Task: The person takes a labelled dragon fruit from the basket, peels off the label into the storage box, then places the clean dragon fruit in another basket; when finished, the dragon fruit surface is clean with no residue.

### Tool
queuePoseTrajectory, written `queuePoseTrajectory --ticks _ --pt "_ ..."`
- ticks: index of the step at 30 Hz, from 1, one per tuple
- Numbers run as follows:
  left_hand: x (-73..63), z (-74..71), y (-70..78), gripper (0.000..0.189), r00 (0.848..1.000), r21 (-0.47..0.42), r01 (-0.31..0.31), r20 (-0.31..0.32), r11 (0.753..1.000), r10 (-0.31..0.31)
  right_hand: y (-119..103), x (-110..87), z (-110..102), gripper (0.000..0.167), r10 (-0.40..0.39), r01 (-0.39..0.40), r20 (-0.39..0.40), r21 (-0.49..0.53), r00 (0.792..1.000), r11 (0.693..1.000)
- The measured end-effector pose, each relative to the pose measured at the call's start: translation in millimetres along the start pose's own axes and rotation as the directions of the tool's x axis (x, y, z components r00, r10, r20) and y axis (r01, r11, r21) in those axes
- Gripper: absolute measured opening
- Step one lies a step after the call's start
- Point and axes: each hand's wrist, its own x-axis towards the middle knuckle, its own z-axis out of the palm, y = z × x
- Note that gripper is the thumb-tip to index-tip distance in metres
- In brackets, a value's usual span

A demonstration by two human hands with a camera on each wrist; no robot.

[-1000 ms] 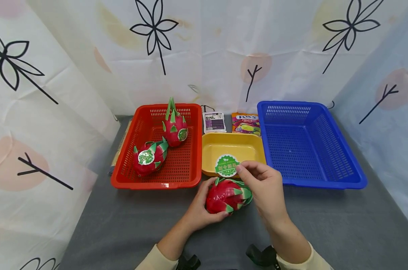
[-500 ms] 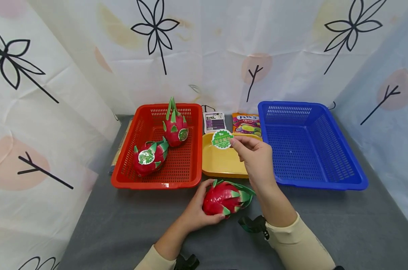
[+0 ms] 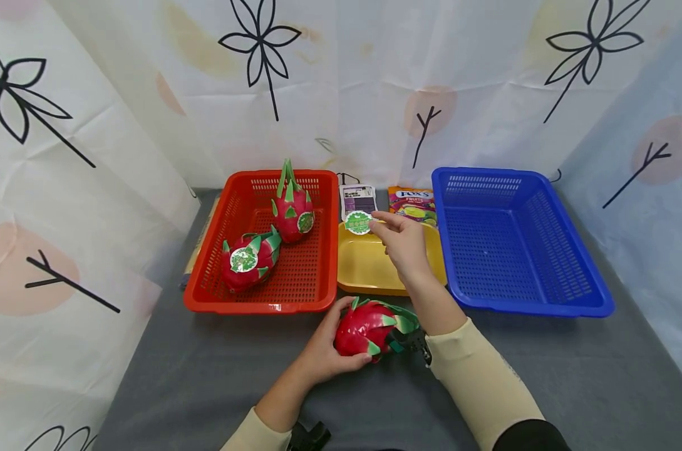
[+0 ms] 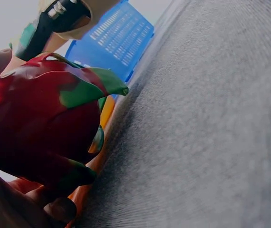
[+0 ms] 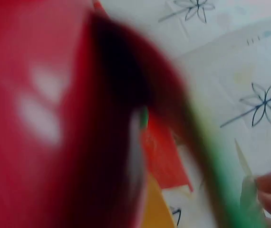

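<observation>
1. At L hand: grips dragon fruit, w/ thumb round nr side & fingers round far side; clamped on it.
2. Just R of L palm: holds that fruit on its side, leafy tip pointing R, away from palm. Can't tell if touching gray tablecloth.
3. Up & R of L hand, at R hand: pinches green-&-white sticker btwn thumb & index finger; tips together on sticker's R edge.
4. Under R hand: see yellow tray, partly covered by hand & wrist. From head view, see sticker overlapping tray's far-L rim.
5. Just beyond R hand: see white-&-purple packet &, to its R, Fox's packet, both behind tray.
6. Up & L of L hand: see red basket, holding upright fruit w/ tip up, plus lying fruit nr basket's L wall. On each, see a round label.
7. To R of R hand: see blue basket, next to tray.
8. On R wrist: wears dark wrist gear, overlapping gripped fruit's R end in head view.
9. Well beyond both hands: see patterned curtain.
</observation>
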Motion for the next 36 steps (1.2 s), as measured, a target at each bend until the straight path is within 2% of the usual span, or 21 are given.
queuePoseTrajectory --ticks 5,10,15,20,23,29,33,36 --pt "-1.3 -2.8 2.0 0.093 0.999 -0.012 0.034 -0.001 0.999 -0.034 7 11.1 -3 0.032 0.057 -0.049 0.069 -0.103 0.996 0.993" --pt "-1.2 -3.6 3.5 0.094 0.999 -0.012 0.043 0.001 0.999 -0.043 13 17.9 -3 0.027 0.099 -0.067 0.152 -0.203 0.984 0.977" --pt "-1.1 -4.4 3.5 0.094 0.997 -0.002 0.073 -0.019 0.997 -0.073 17 23.7 -1 0.026 0.175 -0.092 0.263 -0.299 0.949 0.950" --pt "-1.8 -7.7 3.0 0.093 0.995 -0.042 0.095 -0.015 0.995 -0.095 13 28.5 -5 0.027 0.228 -0.079 0.352 -0.390 0.908 0.917" --pt "-2.7 -11.6 4.2 0.092 0.995 -0.065 0.101 0.007 0.993 -0.100 8 33.5 -8 0.027 0.237 -0.064 0.370 -0.423 0.898 0.904" --pt "-4.6 -21.6 5.7 0.090 0.988 -0.096 0.128 0.098 0.987 -0.119 12 48.1 -4 0.025 0.278 -0.066 0.390 -0.475 0.878 0.878" --pt "-4.8 -25.0 4.6 0.088 0.981 -0.113 0.153 0.141 0.982 -0.136 22 54.0 2 0.023 0.326 -0.076 0.411 -0.519 0.851 0.852" --pt "-4.9 -25.4 4.5 0.088 0.977 -0.114 0.165 0.156 0.980 -0.146 31 57.0 7 0.020 0.345 -0.045 0.436 -0.566 0.831 0.823"
